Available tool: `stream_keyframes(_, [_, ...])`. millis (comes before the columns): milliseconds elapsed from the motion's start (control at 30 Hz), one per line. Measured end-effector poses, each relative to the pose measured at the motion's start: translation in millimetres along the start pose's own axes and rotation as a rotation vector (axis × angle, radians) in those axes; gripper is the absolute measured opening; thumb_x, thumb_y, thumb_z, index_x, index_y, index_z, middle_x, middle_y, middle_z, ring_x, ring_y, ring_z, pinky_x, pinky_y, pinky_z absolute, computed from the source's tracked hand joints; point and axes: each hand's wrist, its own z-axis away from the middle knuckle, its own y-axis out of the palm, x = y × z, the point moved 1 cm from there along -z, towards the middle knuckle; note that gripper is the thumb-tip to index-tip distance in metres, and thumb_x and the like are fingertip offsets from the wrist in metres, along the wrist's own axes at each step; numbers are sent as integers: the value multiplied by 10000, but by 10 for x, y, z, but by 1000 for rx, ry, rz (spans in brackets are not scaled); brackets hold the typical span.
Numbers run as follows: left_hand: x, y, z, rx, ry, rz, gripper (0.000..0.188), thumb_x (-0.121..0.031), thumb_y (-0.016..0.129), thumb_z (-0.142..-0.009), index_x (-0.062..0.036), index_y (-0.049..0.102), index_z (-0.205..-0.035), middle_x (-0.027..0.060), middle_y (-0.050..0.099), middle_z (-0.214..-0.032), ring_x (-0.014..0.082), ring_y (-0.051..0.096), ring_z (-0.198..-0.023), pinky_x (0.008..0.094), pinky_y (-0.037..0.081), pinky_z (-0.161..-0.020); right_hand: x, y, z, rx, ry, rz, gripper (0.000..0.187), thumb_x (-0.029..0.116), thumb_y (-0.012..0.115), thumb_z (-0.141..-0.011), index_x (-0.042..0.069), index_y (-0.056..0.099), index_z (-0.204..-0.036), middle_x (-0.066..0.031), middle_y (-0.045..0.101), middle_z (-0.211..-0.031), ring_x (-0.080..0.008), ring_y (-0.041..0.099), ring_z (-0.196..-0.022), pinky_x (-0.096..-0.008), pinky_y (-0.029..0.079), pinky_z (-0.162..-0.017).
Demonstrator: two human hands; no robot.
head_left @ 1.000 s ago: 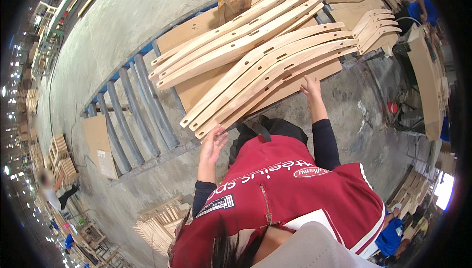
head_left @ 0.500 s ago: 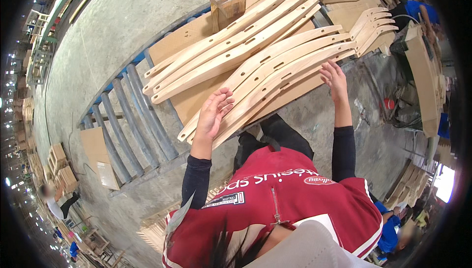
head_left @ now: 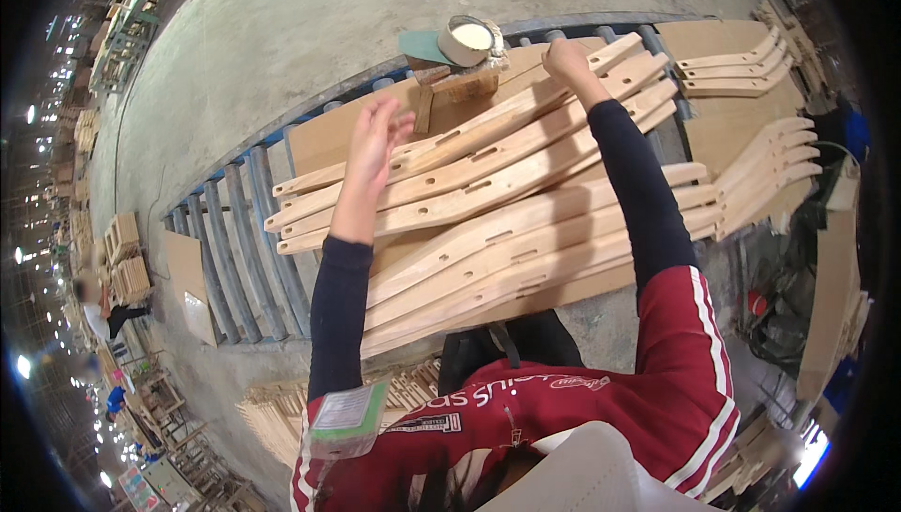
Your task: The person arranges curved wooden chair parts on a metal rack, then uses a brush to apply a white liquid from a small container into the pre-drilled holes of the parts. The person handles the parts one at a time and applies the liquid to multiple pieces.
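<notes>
Two groups of long, curved pale wooden pieces with slots and holes lie side by side: a far group (head_left: 450, 179) and a near group (head_left: 526, 254). Over the left part of the far group is my left hand (head_left: 375, 141), its fingers apart and nothing in it. My right hand (head_left: 570, 66) reaches across both groups to the far edge, its fingers curled in; whatever they may hold is hidden. Between the hands, beyond the wood, a round tin of pale stuff (head_left: 471, 38) and a green flat piece (head_left: 424, 45) rest on a wooden block (head_left: 460, 85).
Cardboard (head_left: 352, 118) lies under the wood on a roller conveyor (head_left: 235, 230). Shorter curved wooden pieces (head_left: 765, 169) form stacks at the right. More wood (head_left: 404, 381) is piled below the conveyor, close to my body. A person (head_left: 99, 315) is far off at the left.
Both hands have moved away from the near group toward the far side. My right hand has gone up and left, its fingers now curled. The view has shifted too.
</notes>
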Motion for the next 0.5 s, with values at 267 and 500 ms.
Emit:
stream_keyframes(267, [-42, 523, -954, -199, 57, -212, 517, -287, 720, -904, 69, 499, -1207, 143, 635, -1040, 214, 702, -787, 256, 563, -609, 25, 487, -607, 228, 285, -26, 294, 194, 620, -887, 55, 719, -1127, -194, 669, -1200, -301, 657, -1120, -403, 535, -914])
stream_keyframes(500, [1, 595, -1242, -147, -27, -191, 364, -242, 778, -849, 9, 594, -1039, 81, 663, -832, 164, 677, -636, 239, 543, -512, -540, 921, -1200, 518, 658, -425, 239, 248, 669, -876, 24, 745, -918, -157, 740, -939, -227, 725, -924, -356, 554, -857])
